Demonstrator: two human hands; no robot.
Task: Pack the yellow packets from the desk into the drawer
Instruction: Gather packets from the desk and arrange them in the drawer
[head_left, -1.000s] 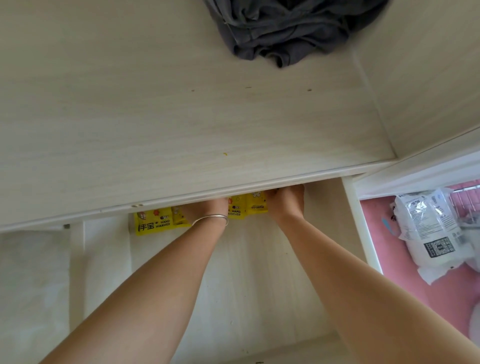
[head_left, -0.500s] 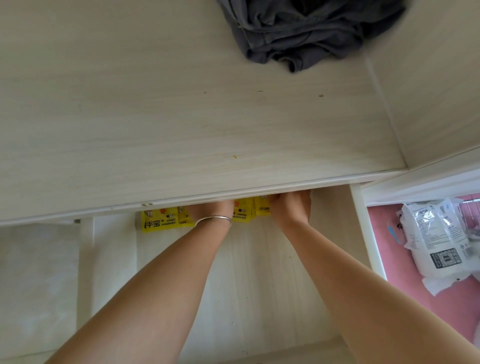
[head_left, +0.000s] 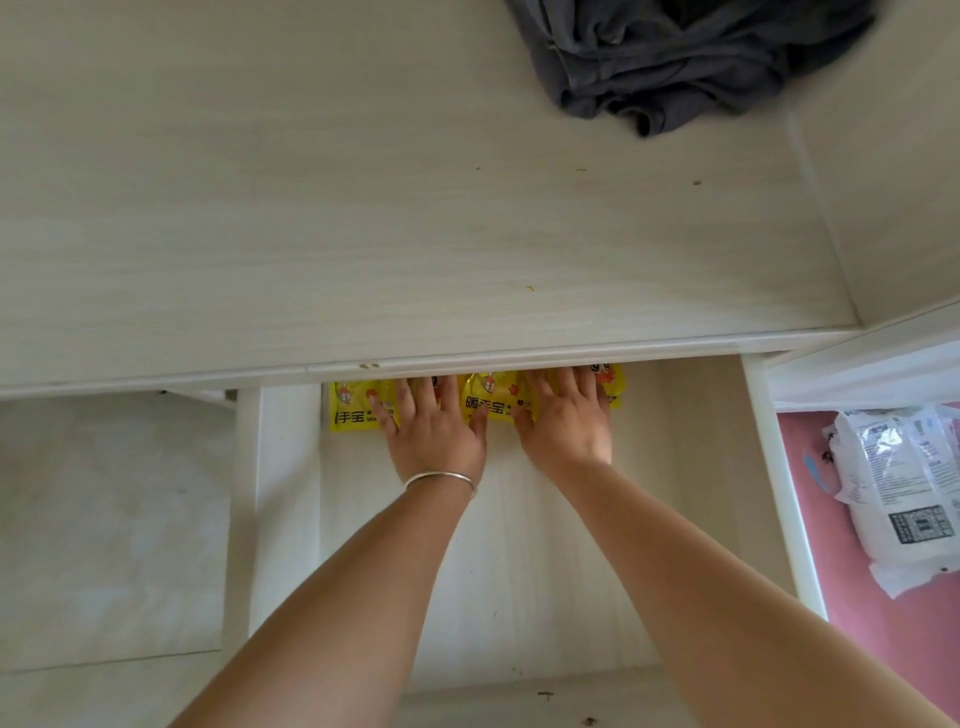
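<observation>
Pale wood-grain desk (head_left: 363, 208) across the upper half, a crumpled grey cloth (head_left: 675, 57) heaped at its far right corner. Below the desk's front edge, an open drawer (head_left: 545, 571), pale-floored, white side rails left and right. Yellow packets (head_left: 353, 410) in a row along the drawer's far edge, partly tucked under the desk lip: one showing at the left, another (head_left: 496, 402) between the two hands, more yellow poking out past the right hand toward the drawer's right side. Exact count impossible to tell, since hands and lip cover much of the row.

Left hand (head_left: 434, 431) flat, palm down, fingers spread wide over the packets, a silver bangle (head_left: 441, 478) on the wrist. Right hand (head_left: 566, 421) likewise flat and splayed, pressing on the row just beside the left hand, thumbs near but apart. Neither hand closed around anything; both lying open on top of the packets.

Off the drawer's right rail, pink floor (head_left: 831, 597) with a white printed bag (head_left: 904, 499) lying on it. Left of the drawer, a pale panel lower down, detail too washed out to tell.
</observation>
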